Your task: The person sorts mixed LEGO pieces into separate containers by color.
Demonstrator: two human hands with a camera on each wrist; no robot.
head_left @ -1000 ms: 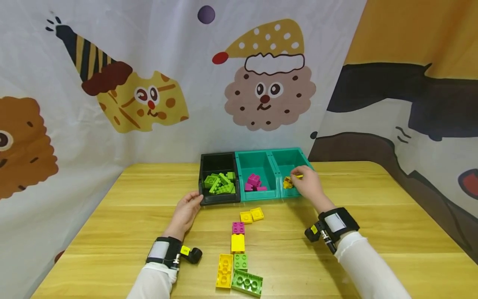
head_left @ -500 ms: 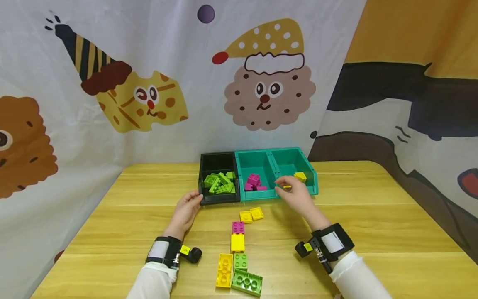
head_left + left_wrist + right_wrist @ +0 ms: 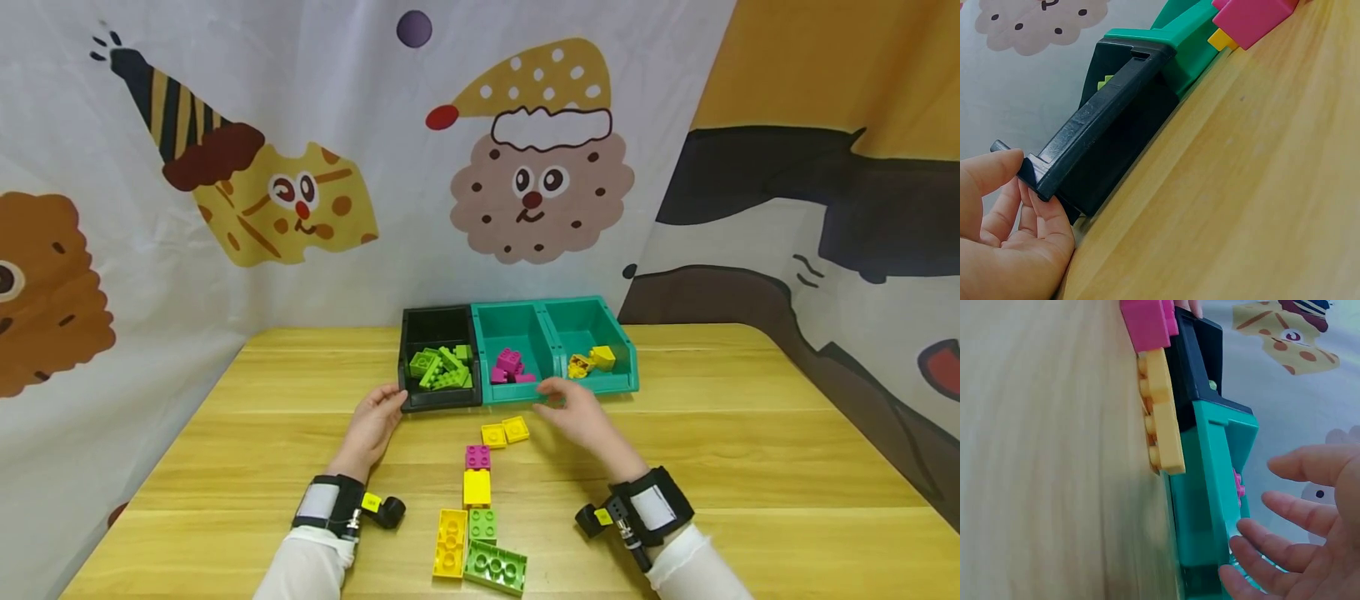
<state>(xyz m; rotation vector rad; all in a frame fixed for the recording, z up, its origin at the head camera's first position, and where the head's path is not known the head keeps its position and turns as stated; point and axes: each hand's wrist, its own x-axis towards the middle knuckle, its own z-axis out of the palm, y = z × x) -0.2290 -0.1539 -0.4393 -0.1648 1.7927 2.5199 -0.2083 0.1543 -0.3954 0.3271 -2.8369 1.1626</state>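
Thumb and fingers of my left hand point(image 3: 372, 425) pinch the front left corner of the black bin point(image 3: 1097, 119), which holds green toy bricks point(image 3: 442, 368). My right hand point(image 3: 1310, 531) hovers with spread fingers by the front of the teal bins point(image 3: 1215, 462), gripping nothing. Magenta bricks point(image 3: 510, 362) lie in the middle bin and yellow bricks point(image 3: 602, 358) in the right one. Just left of the right hand, two flat yellow bricks point(image 3: 515, 429) lie studs down on the table. A magenta brick point(image 3: 477, 457) sits nearer me, in front of them.
A row continues toward me on the wooden table point(image 3: 300, 467): a yellow brick point(image 3: 477, 487), a small green brick point(image 3: 483, 525), a long yellow brick point(image 3: 450, 542) and a long green brick point(image 3: 496, 568). Behind the bins hangs a printed cloth point(image 3: 337, 283).
My right hand has come out of the right teal bin, moving left and toward me, and the yellow bricks there show again. The left hand stays at the black bin.
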